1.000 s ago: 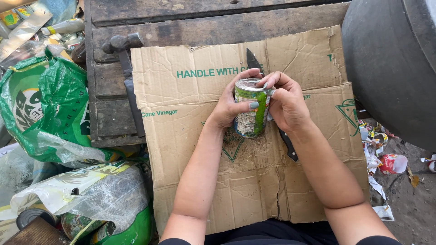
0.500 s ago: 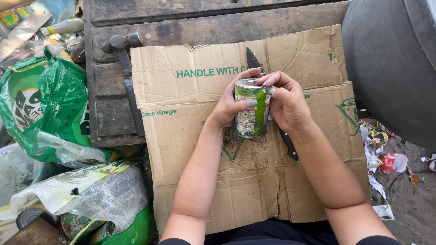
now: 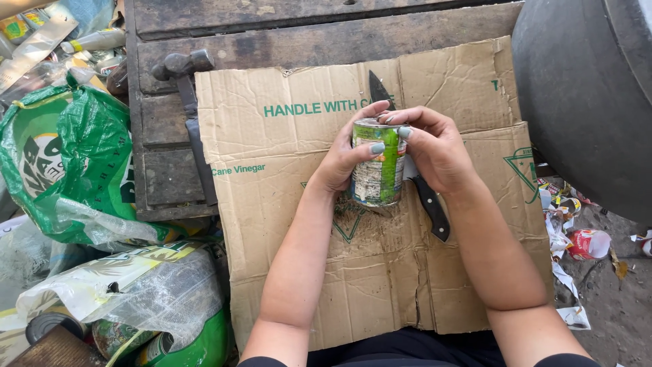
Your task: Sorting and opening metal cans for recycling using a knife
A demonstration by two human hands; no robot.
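Both my hands hold a tin can (image 3: 377,166) with a green and white paper label, upright above a flattened cardboard sheet (image 3: 285,224). My left hand (image 3: 343,160) wraps its left side, thumb across the label. My right hand (image 3: 435,146) grips the right side with fingertips at the can's top rim. A knife (image 3: 426,200) with a black handle lies on the cardboard behind the can, its blade tip (image 3: 375,88) pointing away from me.
A hammer (image 3: 187,102) lies on the dark wooden pallet (image 3: 163,170) left of the cardboard. Green plastic bags (image 3: 75,163) of scrap and clear bags (image 3: 115,285) crowd the left. A large dark drum (image 3: 584,88) stands at right, with paper litter (image 3: 584,245) on the ground.
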